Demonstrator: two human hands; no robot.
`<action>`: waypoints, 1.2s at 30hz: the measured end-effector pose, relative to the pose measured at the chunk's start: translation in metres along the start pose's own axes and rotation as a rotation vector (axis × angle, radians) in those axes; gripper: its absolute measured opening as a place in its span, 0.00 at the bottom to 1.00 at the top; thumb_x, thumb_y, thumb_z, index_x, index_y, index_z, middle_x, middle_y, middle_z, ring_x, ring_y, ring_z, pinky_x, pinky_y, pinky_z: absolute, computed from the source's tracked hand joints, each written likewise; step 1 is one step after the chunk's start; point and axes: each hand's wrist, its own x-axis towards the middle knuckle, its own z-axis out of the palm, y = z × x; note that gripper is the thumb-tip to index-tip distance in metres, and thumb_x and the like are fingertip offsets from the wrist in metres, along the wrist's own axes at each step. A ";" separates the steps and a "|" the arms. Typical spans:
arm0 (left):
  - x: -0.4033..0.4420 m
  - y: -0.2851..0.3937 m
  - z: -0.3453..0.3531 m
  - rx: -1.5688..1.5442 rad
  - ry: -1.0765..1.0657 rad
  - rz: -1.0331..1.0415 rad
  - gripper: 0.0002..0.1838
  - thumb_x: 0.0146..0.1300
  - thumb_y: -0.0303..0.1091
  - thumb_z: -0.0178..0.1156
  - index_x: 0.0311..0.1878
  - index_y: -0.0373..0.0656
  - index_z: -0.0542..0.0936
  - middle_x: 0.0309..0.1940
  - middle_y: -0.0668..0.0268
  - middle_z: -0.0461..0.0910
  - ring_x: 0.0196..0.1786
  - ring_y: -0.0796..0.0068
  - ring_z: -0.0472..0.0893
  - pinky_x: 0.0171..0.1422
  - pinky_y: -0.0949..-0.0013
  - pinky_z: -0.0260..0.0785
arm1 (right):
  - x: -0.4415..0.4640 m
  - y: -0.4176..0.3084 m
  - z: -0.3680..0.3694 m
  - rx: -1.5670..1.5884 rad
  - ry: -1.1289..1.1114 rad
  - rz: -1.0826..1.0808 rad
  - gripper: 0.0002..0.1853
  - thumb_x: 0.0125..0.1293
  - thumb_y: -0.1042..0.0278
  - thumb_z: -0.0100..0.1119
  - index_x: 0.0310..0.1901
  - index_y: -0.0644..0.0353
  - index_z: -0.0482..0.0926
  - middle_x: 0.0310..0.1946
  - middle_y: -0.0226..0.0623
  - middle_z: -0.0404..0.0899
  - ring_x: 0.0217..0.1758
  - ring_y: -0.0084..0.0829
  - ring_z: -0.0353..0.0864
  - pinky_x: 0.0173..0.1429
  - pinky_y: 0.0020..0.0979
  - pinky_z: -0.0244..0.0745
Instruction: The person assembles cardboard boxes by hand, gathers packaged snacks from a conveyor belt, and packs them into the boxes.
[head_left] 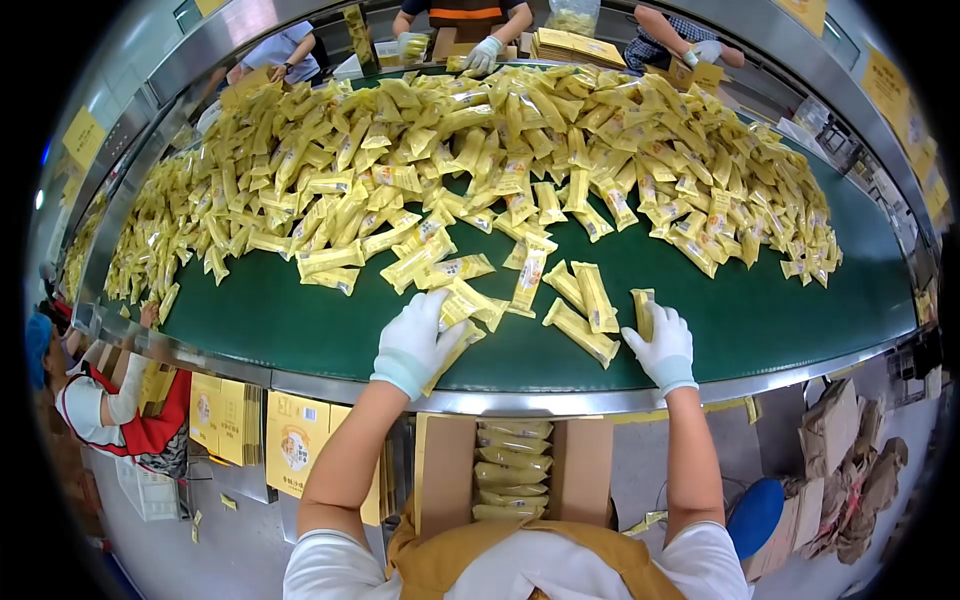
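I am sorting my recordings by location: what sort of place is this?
Probably a factory packing hall: yellow packets lie heaped on a green conveyor-like surface, an open carton below it holds more, and a co-worker's gloved hand shows across.

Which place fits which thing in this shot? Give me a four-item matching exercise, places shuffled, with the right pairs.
1. Big heap of yellow wrapped packets
2. Left hand in a white glove
3. Open brown cardboard box
4. Rounded blue object

A. Picture's lower right
B. Far part of the flat green belt
C. Touching loose yellow packets
D. Lower middle, between the arms

Pairs: 1-B, 2-C, 3-D, 4-A
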 end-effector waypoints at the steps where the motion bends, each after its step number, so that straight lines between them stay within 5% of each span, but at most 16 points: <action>1: -0.001 0.003 0.006 0.075 -0.082 -0.092 0.31 0.64 0.54 0.66 0.62 0.44 0.75 0.49 0.55 0.78 0.48 0.55 0.82 0.53 0.57 0.77 | -0.007 0.002 0.006 -0.044 -0.011 0.050 0.36 0.56 0.45 0.73 0.62 0.57 0.75 0.52 0.45 0.78 0.54 0.48 0.79 0.57 0.46 0.77; 5: -0.007 0.004 0.040 0.292 -0.331 -0.293 0.35 0.54 0.61 0.73 0.54 0.44 0.77 0.52 0.55 0.75 0.52 0.54 0.80 0.56 0.57 0.77 | -0.013 0.029 0.043 0.009 0.056 0.129 0.37 0.56 0.53 0.74 0.64 0.61 0.71 0.49 0.49 0.76 0.53 0.52 0.79 0.56 0.47 0.78; 8: -0.009 -0.008 0.033 0.233 -0.350 -0.256 0.33 0.53 0.58 0.74 0.52 0.43 0.78 0.52 0.56 0.77 0.54 0.54 0.80 0.59 0.57 0.76 | -0.009 0.042 0.029 0.138 -0.042 0.242 0.31 0.58 0.64 0.70 0.64 0.62 0.73 0.51 0.53 0.76 0.54 0.55 0.77 0.60 0.48 0.76; 13: -0.008 -0.010 0.026 0.202 -0.436 -0.144 0.27 0.57 0.52 0.73 0.51 0.44 0.77 0.51 0.57 0.79 0.56 0.58 0.81 0.59 0.57 0.76 | -0.004 0.021 -0.003 0.517 0.131 0.075 0.23 0.53 0.77 0.68 0.51 0.62 0.71 0.49 0.49 0.72 0.54 0.51 0.77 0.60 0.42 0.75; 16: 0.021 -0.007 0.017 0.169 -0.238 0.014 0.25 0.59 0.46 0.71 0.55 0.46 0.75 0.52 0.56 0.81 0.56 0.55 0.82 0.60 0.56 0.76 | 0.010 -0.012 -0.018 0.729 -0.043 0.079 0.29 0.59 0.69 0.66 0.58 0.60 0.61 0.45 0.51 0.80 0.49 0.58 0.83 0.56 0.47 0.76; 19: 0.074 -0.003 0.024 0.274 -0.436 0.109 0.26 0.58 0.45 0.71 0.56 0.46 0.76 0.51 0.56 0.83 0.55 0.53 0.82 0.61 0.55 0.75 | 0.039 -0.080 -0.033 0.278 -0.159 0.208 0.37 0.59 0.38 0.65 0.61 0.60 0.71 0.53 0.53 0.84 0.55 0.51 0.85 0.59 0.46 0.77; 21: 0.084 -0.009 0.033 0.277 -0.514 0.147 0.25 0.58 0.44 0.71 0.56 0.47 0.76 0.51 0.56 0.84 0.55 0.52 0.83 0.61 0.55 0.75 | 0.058 -0.085 -0.010 0.093 -0.345 0.252 0.39 0.55 0.34 0.65 0.58 0.60 0.75 0.54 0.50 0.84 0.55 0.46 0.86 0.58 0.45 0.78; 26: 0.085 -0.019 0.031 0.280 -0.527 0.181 0.25 0.57 0.42 0.70 0.57 0.47 0.77 0.51 0.55 0.84 0.56 0.53 0.83 0.61 0.56 0.76 | 0.057 -0.064 -0.006 -0.016 -0.170 0.031 0.28 0.50 0.39 0.70 0.43 0.55 0.84 0.44 0.42 0.86 0.51 0.45 0.83 0.56 0.41 0.78; 29: 0.080 -0.005 0.022 0.369 -0.602 0.136 0.26 0.57 0.44 0.70 0.57 0.46 0.78 0.50 0.53 0.84 0.55 0.52 0.84 0.59 0.56 0.77 | 0.030 -0.071 -0.046 0.000 -0.243 -0.134 0.25 0.52 0.42 0.71 0.42 0.55 0.84 0.42 0.39 0.87 0.50 0.44 0.82 0.54 0.42 0.78; 36: 0.055 0.006 0.023 0.359 -0.559 0.104 0.24 0.59 0.46 0.68 0.56 0.45 0.77 0.46 0.52 0.85 0.49 0.51 0.86 0.54 0.55 0.78 | 0.004 -0.076 0.013 -0.077 -0.173 -0.245 0.18 0.53 0.55 0.74 0.43 0.53 0.82 0.37 0.38 0.87 0.42 0.40 0.87 0.52 0.40 0.76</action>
